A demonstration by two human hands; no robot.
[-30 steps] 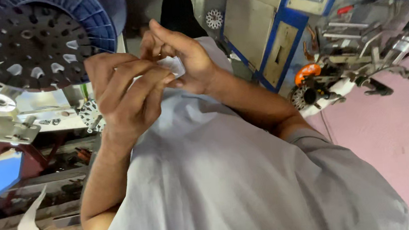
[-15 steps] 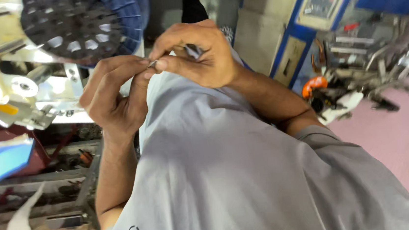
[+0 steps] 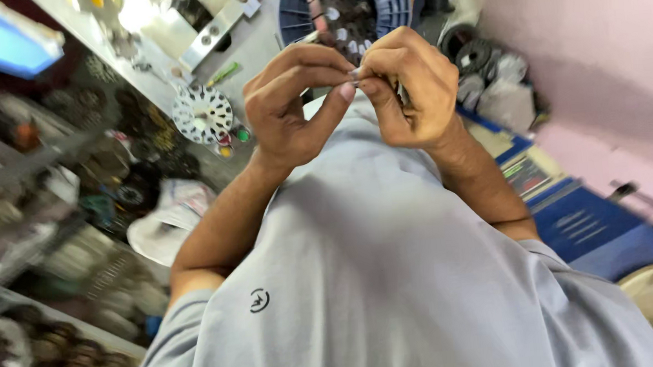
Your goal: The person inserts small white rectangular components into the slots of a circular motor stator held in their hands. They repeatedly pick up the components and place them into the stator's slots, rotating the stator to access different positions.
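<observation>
Blue fan guard (image 3: 303,4) behind my hands, white disc (image 3: 202,114) on the bench, my left hand (image 3: 296,107) and right hand (image 3: 409,90) together, pinching 1 small silvery part (image 3: 354,75).

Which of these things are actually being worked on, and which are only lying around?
In hand:
- small silvery part, pinched between both hands
- left hand
- right hand

Lying about:
- blue spoked reel behind the hands
- white slotted disc on the bench
- blue cabinet at right
- cluttered shelves at left, blurred
</observation>
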